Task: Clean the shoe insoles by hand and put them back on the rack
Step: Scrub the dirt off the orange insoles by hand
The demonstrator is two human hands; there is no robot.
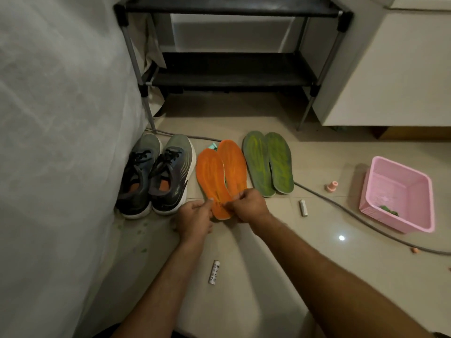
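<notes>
Two orange insoles (pixel 220 170) lie side by side on the tiled floor, overlapping at the heels. My left hand (pixel 194 219) pinches the heel of the left one, and my right hand (pixel 249 207) pinches the heel end beside it. Two green insoles (pixel 268 163) lie flat just to the right. A pair of dark grey running shoes (pixel 156 175) stands to the left against the wall. The black shoe rack (pixel 231 69) stands behind, with its shelves bare.
A pink plastic basket (pixel 396 193) sits at the right with something green inside. A grey hose (pixel 346 211) runs across the floor. Two small white tubes (pixel 214 272) (pixel 303 208) and a pink cap (pixel 332 186) lie on the tiles. A white cabinet (pixel 390 69) stands right of the rack.
</notes>
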